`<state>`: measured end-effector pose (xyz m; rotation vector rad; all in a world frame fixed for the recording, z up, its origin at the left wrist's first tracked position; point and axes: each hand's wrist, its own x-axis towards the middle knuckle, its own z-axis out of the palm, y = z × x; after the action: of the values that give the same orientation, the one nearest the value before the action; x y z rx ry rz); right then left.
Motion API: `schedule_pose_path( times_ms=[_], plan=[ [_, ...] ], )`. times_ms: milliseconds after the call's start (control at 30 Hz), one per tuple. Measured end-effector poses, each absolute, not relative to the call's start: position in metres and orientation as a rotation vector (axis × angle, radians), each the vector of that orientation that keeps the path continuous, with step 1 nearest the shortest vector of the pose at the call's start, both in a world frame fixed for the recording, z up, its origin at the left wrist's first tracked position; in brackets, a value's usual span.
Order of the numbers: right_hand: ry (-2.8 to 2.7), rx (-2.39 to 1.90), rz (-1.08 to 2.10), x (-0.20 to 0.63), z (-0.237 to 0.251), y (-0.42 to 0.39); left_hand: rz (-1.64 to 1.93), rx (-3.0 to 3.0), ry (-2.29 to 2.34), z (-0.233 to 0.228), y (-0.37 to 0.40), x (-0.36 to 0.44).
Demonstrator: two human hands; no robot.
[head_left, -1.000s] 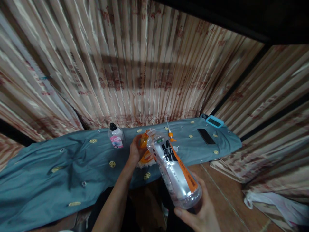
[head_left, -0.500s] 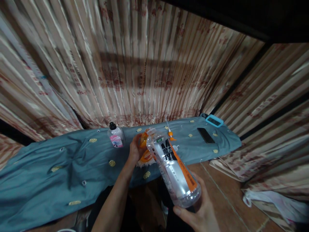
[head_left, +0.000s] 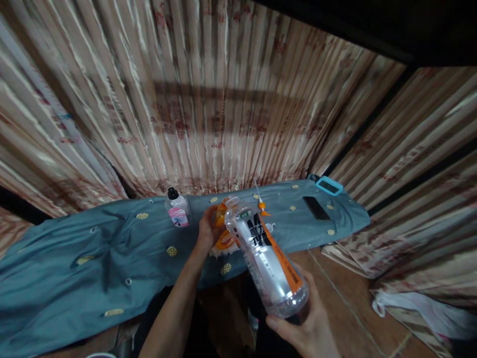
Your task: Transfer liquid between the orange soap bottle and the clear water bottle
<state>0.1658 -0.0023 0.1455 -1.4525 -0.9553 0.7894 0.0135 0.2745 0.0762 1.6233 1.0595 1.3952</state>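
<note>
A large clear plastic bottle [head_left: 266, 261] with a silver and orange label is gripped near its base by my right hand [head_left: 303, 318]. It slants, base toward me, its neck up and left over an orange see-through container [head_left: 221, 215]. My left hand [head_left: 208, 226] has its fingers wrapped round that container. The bottle partly hides where its neck and the container meet, so I cannot tell if they touch. Below my left hand lies an orange and white item with a ragged white edge [head_left: 225, 242]. An orange pump head [head_left: 263, 207] with a thin tube lies just beyond the bottle.
A clear bottle with a black cap and pink label [head_left: 179, 211] stands left on the teal cloth [head_left: 149, 243]. To the right are a black phone [head_left: 316, 208] and a blue-framed device [head_left: 329, 186]. Pleated curtains [head_left: 223, 109] hang behind.
Both hands keep their hold on the bottle and the container, almost in the same pose. The whole view has shifted very slightly.
</note>
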Motion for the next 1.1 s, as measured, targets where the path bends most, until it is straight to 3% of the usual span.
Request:
schedule_pose_path(
  times_ms=[1100],
  plan=[
    [-0.951, -1.477, 0.819, 0.1633, 0.1508, 0.0007, 1.343, 1.611, 1.057, 0.0804, 0.2735, 0.0127]
  ],
)
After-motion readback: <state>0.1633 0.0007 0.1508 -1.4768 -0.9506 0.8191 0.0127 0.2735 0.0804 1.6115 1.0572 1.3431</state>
